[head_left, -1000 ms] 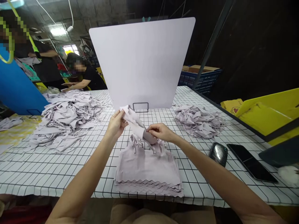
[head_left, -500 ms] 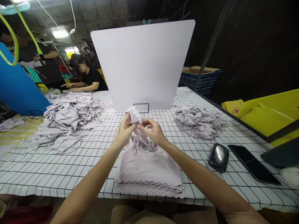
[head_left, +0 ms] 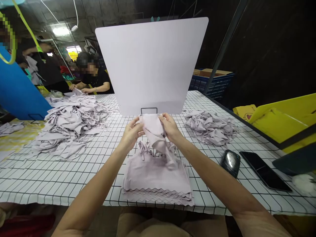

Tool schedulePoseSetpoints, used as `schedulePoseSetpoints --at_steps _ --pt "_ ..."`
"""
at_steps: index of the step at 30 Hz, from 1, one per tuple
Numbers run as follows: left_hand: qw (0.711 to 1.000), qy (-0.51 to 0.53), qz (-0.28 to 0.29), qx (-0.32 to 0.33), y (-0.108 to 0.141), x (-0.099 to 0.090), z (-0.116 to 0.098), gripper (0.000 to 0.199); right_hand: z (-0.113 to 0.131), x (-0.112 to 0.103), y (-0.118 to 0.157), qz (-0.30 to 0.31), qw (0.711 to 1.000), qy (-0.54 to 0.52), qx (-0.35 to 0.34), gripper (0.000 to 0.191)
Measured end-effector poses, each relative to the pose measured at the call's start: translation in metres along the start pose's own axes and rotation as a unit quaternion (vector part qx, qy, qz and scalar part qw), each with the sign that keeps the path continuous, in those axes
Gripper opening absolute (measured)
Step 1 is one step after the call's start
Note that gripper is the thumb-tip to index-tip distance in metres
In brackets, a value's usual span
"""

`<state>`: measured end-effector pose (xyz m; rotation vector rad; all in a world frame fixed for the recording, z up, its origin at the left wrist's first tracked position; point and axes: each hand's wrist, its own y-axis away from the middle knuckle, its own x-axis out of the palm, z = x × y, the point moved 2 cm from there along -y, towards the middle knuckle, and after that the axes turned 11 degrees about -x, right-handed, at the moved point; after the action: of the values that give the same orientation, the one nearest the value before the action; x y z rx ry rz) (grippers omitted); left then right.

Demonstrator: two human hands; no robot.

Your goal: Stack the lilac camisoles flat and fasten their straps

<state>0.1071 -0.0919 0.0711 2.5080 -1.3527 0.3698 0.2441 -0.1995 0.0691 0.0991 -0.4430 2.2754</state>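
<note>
Between my hands hangs a pale mauve fabric garment (head_left: 154,126), its lower part twisted and drooping. My left hand (head_left: 132,132) pinches its upper left edge. At the upper right corner, my right hand (head_left: 171,126) grips the cloth between thumb and fingers. Just below lies a neat stack of camisole tops (head_left: 156,177) in the same colour, with thin straps at the far side and wavy hems toward me. The hanging end of the held garment reaches down over the stack's straps.
A large loose garment pile (head_left: 74,121) lies left, a smaller pile (head_left: 211,126) right. A white board (head_left: 151,65) stands upright ahead. A black wrapped object (head_left: 230,163) and a phone (head_left: 265,171) rest at right. Two people work beyond the left pile.
The bunched garment is now spread out between my hands, which have moved apart. Its loose end hangs lower over the stack. Across the table, the seated person now handles a piece of cloth.
</note>
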Motion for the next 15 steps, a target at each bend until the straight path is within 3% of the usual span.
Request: schedulePoseSetpoints --at_steps 3,5,10,13,15 --pt "0.996 -0.073 0.031 -0.043 0.002 0.008 0.012 0.030 0.008 -0.001 -0.004 -0.008 0.999 0.004 -0.046 0.043" --pt "0.996 -0.062 0.030 -0.050 0.004 0.007 0.014 0.020 0.014 -0.004 -0.007 -0.006 0.997 0.019 -0.072 0.044" --pt "0.997 -0.014 0.066 -0.040 0.010 0.003 0.000 0.018 0.021 -0.011 -0.006 0.033 0.992 0.070 -0.101 0.042" --pt "0.996 -0.058 0.062 0.008 0.013 0.014 -0.013 0.020 0.017 -0.006 0.000 0.059 0.988 0.083 -0.119 0.037" --pt "0.982 -0.162 0.064 0.072 0.013 0.031 -0.023 0.019 0.009 0.001 0.006 0.106 0.985 0.091 -0.099 0.033"
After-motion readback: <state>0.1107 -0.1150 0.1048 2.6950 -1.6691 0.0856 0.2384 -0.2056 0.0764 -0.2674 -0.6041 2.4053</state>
